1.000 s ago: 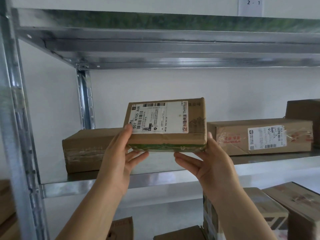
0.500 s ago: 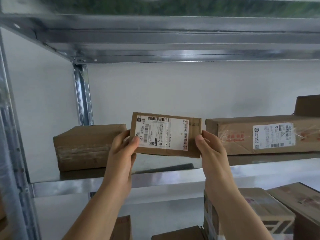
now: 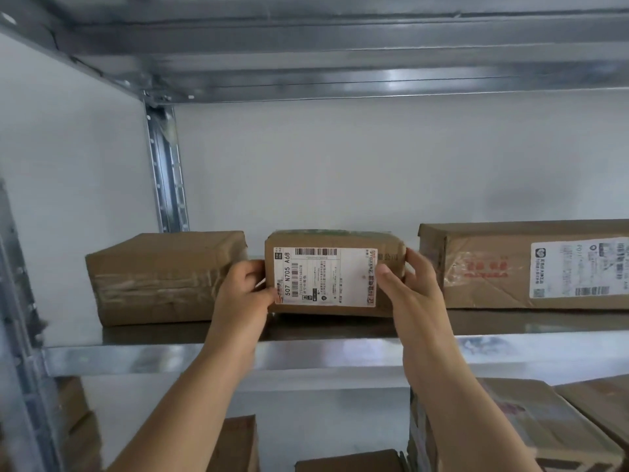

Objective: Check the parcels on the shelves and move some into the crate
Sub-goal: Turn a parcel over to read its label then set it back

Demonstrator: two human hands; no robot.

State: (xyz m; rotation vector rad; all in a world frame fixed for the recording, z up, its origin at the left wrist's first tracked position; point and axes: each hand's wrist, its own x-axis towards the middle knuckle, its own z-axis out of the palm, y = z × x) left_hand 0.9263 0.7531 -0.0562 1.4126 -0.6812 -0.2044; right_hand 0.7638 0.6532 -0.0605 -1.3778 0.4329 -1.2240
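The metal rack's shelf runs across in front of me at about the person's chest, with another steel shelf overhead. On it, far right, lies a long cardboard parcel with a white label, and on the left a squat taped parcel. Between those two, apart from both, stands the small parcel, its front face toward us and its lower edge down at the shelf surface. Both hands hold it by the ends. The left hand curls round the left end with its thumb on the front face. The right hand grips the right end, thumb pressed near the edge of the shipping label, which reads "507 N705 A68".
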